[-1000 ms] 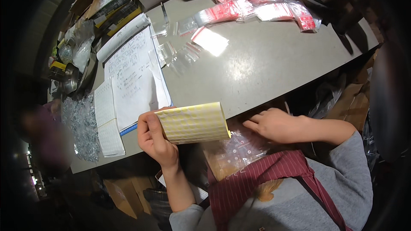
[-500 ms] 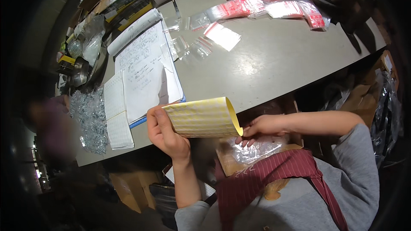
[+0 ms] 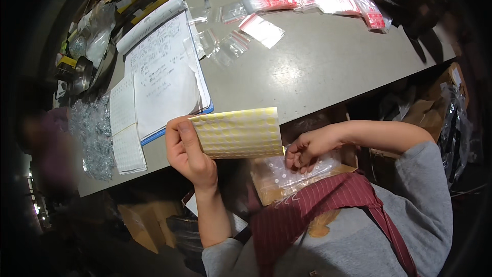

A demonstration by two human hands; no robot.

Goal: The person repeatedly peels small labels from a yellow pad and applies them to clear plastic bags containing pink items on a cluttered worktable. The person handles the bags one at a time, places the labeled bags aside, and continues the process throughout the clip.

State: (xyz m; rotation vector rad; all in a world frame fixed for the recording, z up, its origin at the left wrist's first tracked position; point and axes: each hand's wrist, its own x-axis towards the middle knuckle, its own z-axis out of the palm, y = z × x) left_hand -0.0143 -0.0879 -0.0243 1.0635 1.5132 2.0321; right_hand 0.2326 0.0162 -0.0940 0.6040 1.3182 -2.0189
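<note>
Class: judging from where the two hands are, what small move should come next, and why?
Probably the right hand presses a sticker onto the clear bag in the lap: its fingers are pinched just off the sticker sheet, which the left hand holds, right above the bag.

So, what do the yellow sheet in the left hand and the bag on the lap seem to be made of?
The yellow sheet, pinched by the left hand, looks like matte paper: it bends in a soft curve and carries rows of round stickers. The bag under the right hand seems thin clear plastic film: it is see-through, wrinkled and glossy.
</note>
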